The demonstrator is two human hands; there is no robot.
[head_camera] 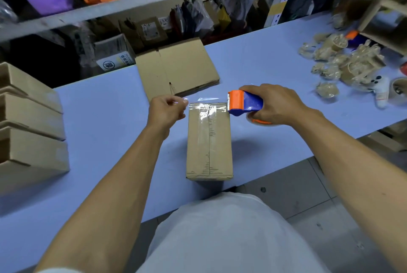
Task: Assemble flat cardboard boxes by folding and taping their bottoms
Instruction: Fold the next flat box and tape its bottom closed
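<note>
I see the cardboard box [209, 140] at frame centre on the table [99, 118], seam taped. My left hand [166, 111] pinches the clear tape [207, 99], apparently its free end; my right hand [275, 105] grips the tape dispenser [244, 103]. Flat cardboard [178, 68] lies beyond.

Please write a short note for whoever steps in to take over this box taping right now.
Left hand: fingers pinch the free end of the clear tape.
Right hand: grips the blue and orange tape dispenser at the box's far right corner.
Box: mid-table, bottom up, centre seam already taped lengthwise. The tape is stretched across its far edge.
Left: press that strip down and cut it.
Flat boxes wait behind; assembled boxes are stacked at the left.
</note>
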